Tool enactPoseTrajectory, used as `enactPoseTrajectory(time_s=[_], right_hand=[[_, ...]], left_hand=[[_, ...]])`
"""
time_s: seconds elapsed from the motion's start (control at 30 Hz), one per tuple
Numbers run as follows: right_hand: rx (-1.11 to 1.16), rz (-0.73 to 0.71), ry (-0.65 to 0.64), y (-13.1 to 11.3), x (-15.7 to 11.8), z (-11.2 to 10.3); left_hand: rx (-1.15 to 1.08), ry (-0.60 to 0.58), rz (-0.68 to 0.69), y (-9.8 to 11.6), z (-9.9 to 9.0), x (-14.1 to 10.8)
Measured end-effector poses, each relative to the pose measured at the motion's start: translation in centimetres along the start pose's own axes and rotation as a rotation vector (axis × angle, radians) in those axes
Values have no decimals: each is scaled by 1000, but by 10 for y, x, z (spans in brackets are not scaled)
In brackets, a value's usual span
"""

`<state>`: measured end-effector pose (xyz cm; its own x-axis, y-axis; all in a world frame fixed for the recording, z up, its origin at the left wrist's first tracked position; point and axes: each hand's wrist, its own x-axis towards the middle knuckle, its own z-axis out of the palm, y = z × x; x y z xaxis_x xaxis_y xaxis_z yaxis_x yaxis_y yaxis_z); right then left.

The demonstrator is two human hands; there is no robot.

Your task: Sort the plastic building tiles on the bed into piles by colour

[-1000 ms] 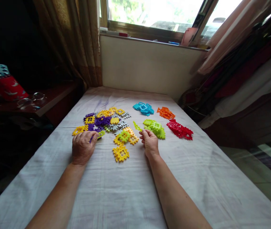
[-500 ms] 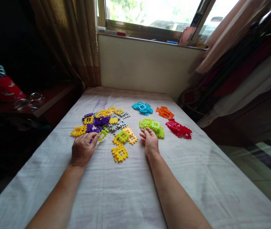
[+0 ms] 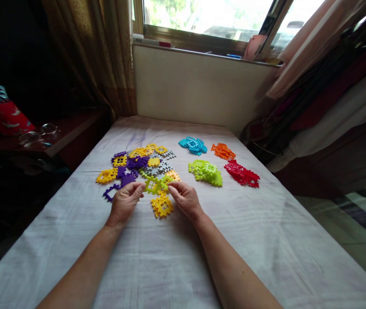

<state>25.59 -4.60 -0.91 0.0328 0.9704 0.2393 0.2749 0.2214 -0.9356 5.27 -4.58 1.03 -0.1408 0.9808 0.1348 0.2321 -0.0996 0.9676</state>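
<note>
My left hand (image 3: 125,204) is closed in a pinch on a lime green interlocking plastic tile (image 3: 152,185) with a window-like grid. Thumb and fingers of my right hand (image 3: 186,200) close on the edge of a second lime green tile (image 3: 165,182), which is close beside the first. Whether the two tiles touch, I cannot tell. Just below them lies a yellow tile (image 3: 162,207). A mixed heap spreads behind my hands, with purple tiles (image 3: 138,162), grey tiles (image 3: 152,170) and more yellow tiles (image 3: 106,175).
Sorted piles lie to the right on the sheet-covered surface (image 3: 157,266): lime green (image 3: 205,171), blue (image 3: 193,146), orange (image 3: 223,150) and red (image 3: 242,173). Eyeglasses (image 3: 38,135) rest on a dark side table. A window (image 3: 202,17) and wall stand behind.
My right hand has moved left from beside the lime green pile to the green tile on the yellow ones. My left hand has shifted right with its green tile, uncovering a purple frame.
</note>
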Motion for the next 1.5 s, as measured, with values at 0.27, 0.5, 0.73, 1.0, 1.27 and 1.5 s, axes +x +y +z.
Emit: enactPoseTrajectory(time_s=[0.27,0.5,0.73,1.0,1.27,1.5], right_hand=[[143,101,-163,-11,-2,9],[381,435,380,-9,23,-26],[333,554,238,-7,22,-28],[-71,235,180,13,13,-11],[-743,-187,60,5,2,4],[-775,-204,111,10,7,-3]], left_hand=[[-40,-89,-55,6,7,-6],[22,-118,-45,2,5,-5],[40,-109,-53,-4,3,-4],[67,-96,-40,-9,2,-1],[105,-99,-5,-12,2,-1],[128,-110,12,-13,2,0]])
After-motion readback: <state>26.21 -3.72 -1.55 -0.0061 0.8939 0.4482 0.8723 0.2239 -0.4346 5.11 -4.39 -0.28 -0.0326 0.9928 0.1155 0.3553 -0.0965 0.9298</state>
